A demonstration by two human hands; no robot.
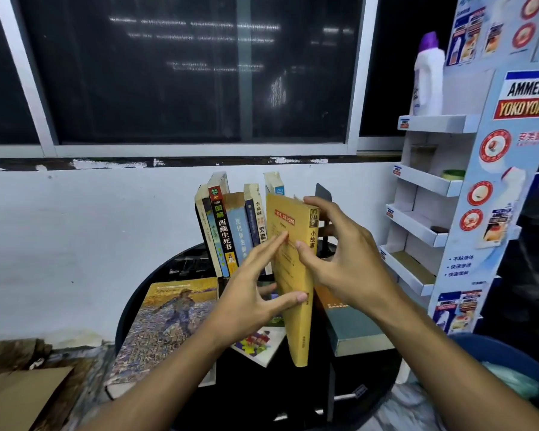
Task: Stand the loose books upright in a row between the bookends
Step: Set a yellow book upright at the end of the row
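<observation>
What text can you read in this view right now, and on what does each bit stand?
"AMMELTZ YOKOYOKO": on the cardboard display stand at the right.
"西藏生死书": on the black-spined book in the standing row.
"小故事": on the spine of the tilted yellow book.
Too blurred to read: the other spines, the lying painting-cover book, the stand's small print.

A yellow book blocks the narrow gap between the standing row and the dark bookend, as flat books crowd the front of the round table and a cardboard display rack hems the right
</observation>
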